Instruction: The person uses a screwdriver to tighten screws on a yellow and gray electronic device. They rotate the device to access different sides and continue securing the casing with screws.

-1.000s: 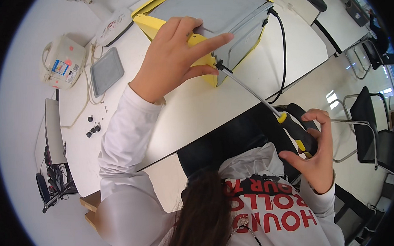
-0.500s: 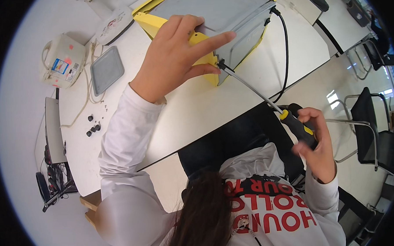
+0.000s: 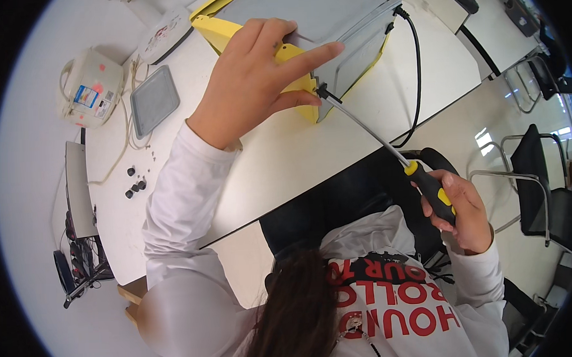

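Observation:
A yellow and grey box-shaped device (image 3: 349,22) lies on the white table (image 3: 335,144). My left hand (image 3: 256,84) presses on its near yellow corner, fingers spread over the edge. My right hand (image 3: 463,212) grips the black and yellow handle of a long screwdriver (image 3: 387,145). Its metal shaft runs up and left, and the tip meets the device's near corner just below my left fingers. A black cable (image 3: 415,77) leaves the device's right side and curves down toward the table's edge.
A white gadget with a coloured label (image 3: 90,88), a grey square plate (image 3: 155,101) and a white oval object (image 3: 165,34) lie at the left. Small black knobs and screws (image 3: 135,182) sit near the table's left edge. Black chairs (image 3: 548,180) stand at the right.
My right hand has slid the screwdriver slightly, and the handle sits a little lower and further right. My left hand stays on the device's corner.

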A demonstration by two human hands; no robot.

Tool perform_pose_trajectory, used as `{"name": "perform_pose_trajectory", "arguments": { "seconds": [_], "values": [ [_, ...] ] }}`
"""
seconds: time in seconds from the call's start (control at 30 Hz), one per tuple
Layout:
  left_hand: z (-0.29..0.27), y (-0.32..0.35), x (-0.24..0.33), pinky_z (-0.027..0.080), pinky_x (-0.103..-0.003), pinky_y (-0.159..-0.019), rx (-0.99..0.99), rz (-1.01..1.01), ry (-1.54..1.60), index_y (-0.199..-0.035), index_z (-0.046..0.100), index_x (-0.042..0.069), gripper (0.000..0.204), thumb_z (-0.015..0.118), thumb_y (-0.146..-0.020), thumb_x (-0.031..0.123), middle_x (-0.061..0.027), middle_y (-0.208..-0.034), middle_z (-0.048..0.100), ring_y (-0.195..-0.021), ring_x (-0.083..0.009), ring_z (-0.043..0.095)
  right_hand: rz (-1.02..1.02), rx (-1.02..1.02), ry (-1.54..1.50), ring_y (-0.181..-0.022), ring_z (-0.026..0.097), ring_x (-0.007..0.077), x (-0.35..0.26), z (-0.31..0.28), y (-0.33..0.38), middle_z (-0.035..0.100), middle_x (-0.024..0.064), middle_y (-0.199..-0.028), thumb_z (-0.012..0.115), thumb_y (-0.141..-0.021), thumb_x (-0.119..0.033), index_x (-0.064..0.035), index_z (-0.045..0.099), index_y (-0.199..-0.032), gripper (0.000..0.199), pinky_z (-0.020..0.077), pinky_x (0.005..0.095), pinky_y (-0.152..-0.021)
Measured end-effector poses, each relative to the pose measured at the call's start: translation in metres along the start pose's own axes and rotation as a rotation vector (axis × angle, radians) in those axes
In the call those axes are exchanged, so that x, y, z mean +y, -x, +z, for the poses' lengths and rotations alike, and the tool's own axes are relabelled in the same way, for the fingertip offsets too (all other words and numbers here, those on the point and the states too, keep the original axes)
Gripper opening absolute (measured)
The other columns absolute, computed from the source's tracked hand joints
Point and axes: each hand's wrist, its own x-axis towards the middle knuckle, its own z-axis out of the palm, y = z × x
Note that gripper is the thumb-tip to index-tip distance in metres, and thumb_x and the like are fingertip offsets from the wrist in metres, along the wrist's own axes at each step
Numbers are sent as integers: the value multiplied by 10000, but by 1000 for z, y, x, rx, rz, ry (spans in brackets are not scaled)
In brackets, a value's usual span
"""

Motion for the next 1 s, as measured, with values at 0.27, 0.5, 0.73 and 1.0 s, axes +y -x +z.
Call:
{"name": "perform_pose_trajectory", "arguments": {
  "seconds": [0.27,0.5,0.73,1.0],
  "values": [
    [3,0,-2,456,-350,-819,-8,-7,12,-1258,598,330,721,817,-573,286,-95,-1181,502,-974,-272,474,-845,404,1064,-739,611,222,3,-2,1,577,116,-910,748,-690,33,-6,582,-1067,413,501,274,-662],
    [2,1,-1,456,-345,-817,0,-14,2,-1250,605,333,718,817,-565,288,-91,-1176,500,-963,-268,474,-161,-37,309,-548,541,139,5,-12,-4,620,120,-884,554,-939,-295,28,606,-1057,347,415,211,-469],
    [3,-1,0,459,-344,-811,-7,-21,13,-1242,610,338,712,815,-562,295,-82,-1171,500,-959,-266,473,-353,14,137,-779,573,186,13,-2,-8,539,77,-975,761,-729,-98,-22,527,-1104,449,466,261,-705],
    [4,1,0,468,-340,-814,4,-28,17,-1247,607,343,718,817,-562,296,-80,-1169,503,-967,-270,478,-836,330,1087,-635,585,214,-1,1,-6,593,151,-894,661,-847,-93,31,580,-1071,269,457,239,-567]
  ]
}}
